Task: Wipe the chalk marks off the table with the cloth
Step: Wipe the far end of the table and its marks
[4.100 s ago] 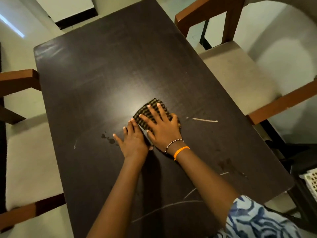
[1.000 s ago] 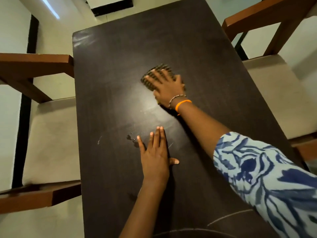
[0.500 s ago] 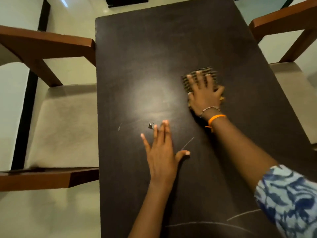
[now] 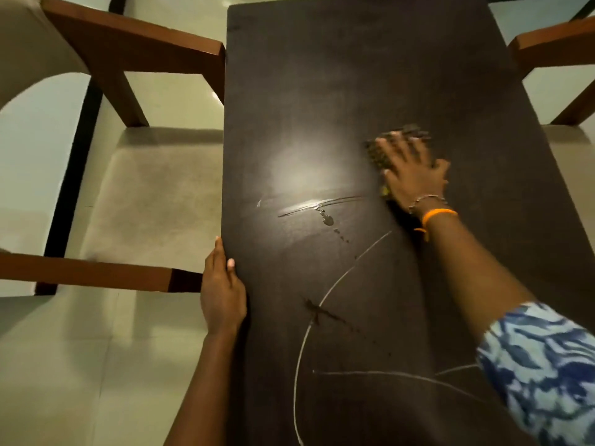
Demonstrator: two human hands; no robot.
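A dark wooden table (image 4: 354, 75) fills the middle of the view. My right hand (image 4: 415, 175) presses flat on a dark checked cloth (image 4: 378, 154) at the table's right-middle, blurred by motion. White chalk marks (image 4: 325, 300) curve across the near half, with another long arc (image 4: 402, 376) below. A wet streak and drops (image 4: 322, 209) lie left of the cloth. My left hand (image 4: 222, 294) rests on the table's left edge, thumb on top, fingers over the side.
A wooden armchair with a beige seat (image 4: 154, 188) stands close against the table's left side. Another chair's arm (image 4: 553, 43) shows at the upper right. Pale tiled floor (image 4: 64, 381) lies at the lower left.
My left hand has moved from flat on the tabletop to the left edge. My right hand keeps rubbing the cloth at the right-middle. The view shifted, showing more chalk lines near me.
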